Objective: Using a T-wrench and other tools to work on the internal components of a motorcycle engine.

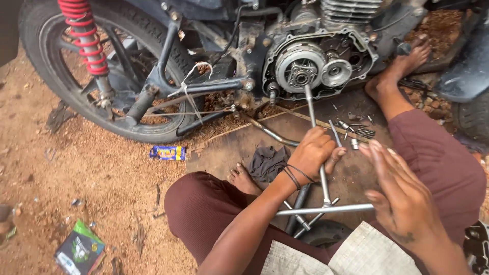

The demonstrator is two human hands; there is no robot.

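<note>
Wrench (317, 140) shaft upward toward clutch (300, 67)

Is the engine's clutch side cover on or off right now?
Off. The clutch assembly and the gear beside it sit exposed inside the bare casing rim, and the long socket wrench held by the left hand reaches straight onto the clutch.

left hand (313, 153) around t-wrench (322, 168) shaft

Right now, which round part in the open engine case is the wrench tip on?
The larger left disc, the clutch; the wrench tip meets its centre. The smaller disc beside it is untouched.
</note>
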